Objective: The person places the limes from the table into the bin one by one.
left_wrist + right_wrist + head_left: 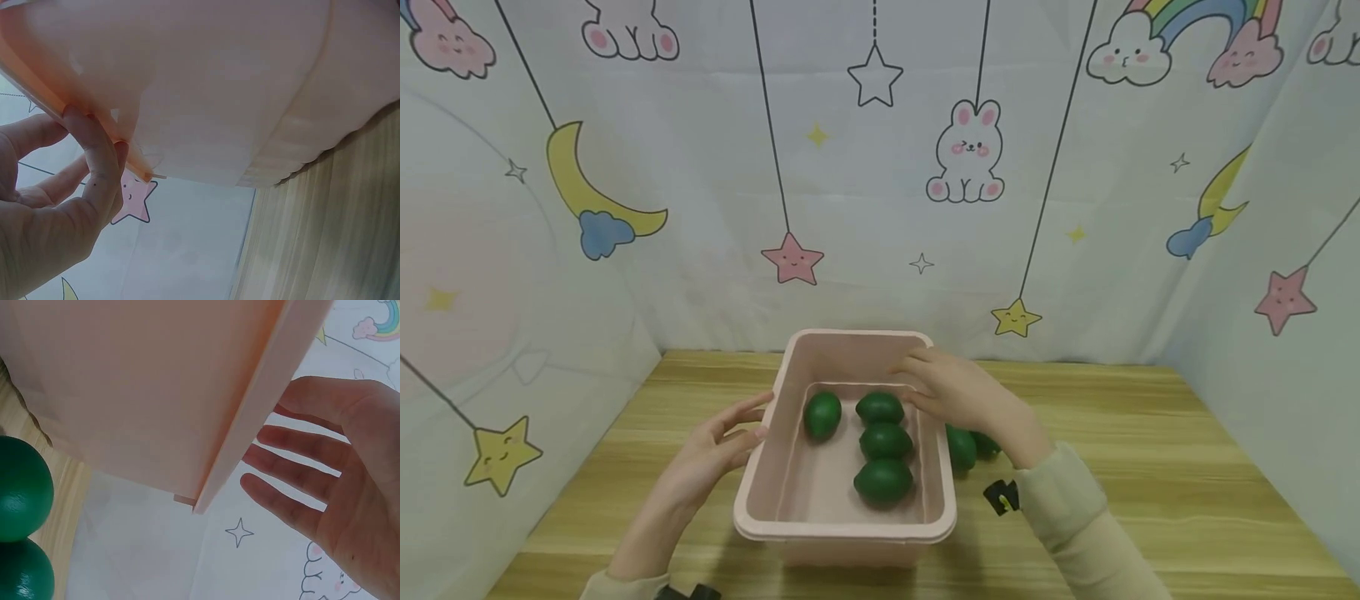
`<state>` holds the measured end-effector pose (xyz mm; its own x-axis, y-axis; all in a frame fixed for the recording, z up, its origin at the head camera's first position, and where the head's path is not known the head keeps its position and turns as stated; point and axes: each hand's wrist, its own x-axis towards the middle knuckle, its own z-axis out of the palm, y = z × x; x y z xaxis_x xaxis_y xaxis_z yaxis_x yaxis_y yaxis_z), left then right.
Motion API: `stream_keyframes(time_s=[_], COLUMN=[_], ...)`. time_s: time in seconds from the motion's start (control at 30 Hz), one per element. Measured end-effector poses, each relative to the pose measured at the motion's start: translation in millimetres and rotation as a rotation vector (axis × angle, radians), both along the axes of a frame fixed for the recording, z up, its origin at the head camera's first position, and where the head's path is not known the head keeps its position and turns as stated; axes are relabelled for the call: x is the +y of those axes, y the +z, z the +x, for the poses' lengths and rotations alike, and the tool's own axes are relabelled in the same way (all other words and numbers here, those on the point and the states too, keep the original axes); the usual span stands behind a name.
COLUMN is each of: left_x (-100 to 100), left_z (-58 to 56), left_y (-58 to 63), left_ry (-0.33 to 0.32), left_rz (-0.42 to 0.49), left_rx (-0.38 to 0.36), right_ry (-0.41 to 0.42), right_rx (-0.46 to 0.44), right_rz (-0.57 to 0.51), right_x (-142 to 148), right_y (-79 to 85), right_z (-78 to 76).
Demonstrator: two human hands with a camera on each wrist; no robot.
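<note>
Left hand [709, 457] and right hand [972, 398] meet the pink bin [846, 531] on the wooden surface [1150, 467], the left with bent fingers and thumb holding one side rim, the right loosely spread over the opposite rim and, as far as its partly hidden fingertips show, gripping nothing. Four green fruits [883, 482] lie inside, three touching in a row. Loading seems the step in hand, so the next move likely calls for reaching to the outer fruits [961, 450] just beside the bin.
</note>
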<state>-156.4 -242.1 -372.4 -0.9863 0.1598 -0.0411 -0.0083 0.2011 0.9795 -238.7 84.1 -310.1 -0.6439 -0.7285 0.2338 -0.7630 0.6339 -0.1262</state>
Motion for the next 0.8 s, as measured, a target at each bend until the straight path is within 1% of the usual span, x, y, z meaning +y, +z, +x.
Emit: stream_keyframes(time_s=[0.23, 0.5, 0.8], left_x=[0.3, 1.1, 0.7], left_z=[0.6, 1.1, 0.9], left_y=[0.5, 0.2, -0.2], left_ry=[0.006, 0.020, 0.014], left_rz=[-0.003, -0.002, 0.000], left_rx=[-0.002, -0.008, -0.006], right_ry=[0.005, -0.032, -0.047], right_rx=[0.068, 0.079, 0.116], right_rz=[-0.080, -0.148, -0.230], right_x=[6.9, 10.7, 17.0], right_y=[-10.5, -20.2, -31.8], right_z=[5.1, 12.4, 19.3])
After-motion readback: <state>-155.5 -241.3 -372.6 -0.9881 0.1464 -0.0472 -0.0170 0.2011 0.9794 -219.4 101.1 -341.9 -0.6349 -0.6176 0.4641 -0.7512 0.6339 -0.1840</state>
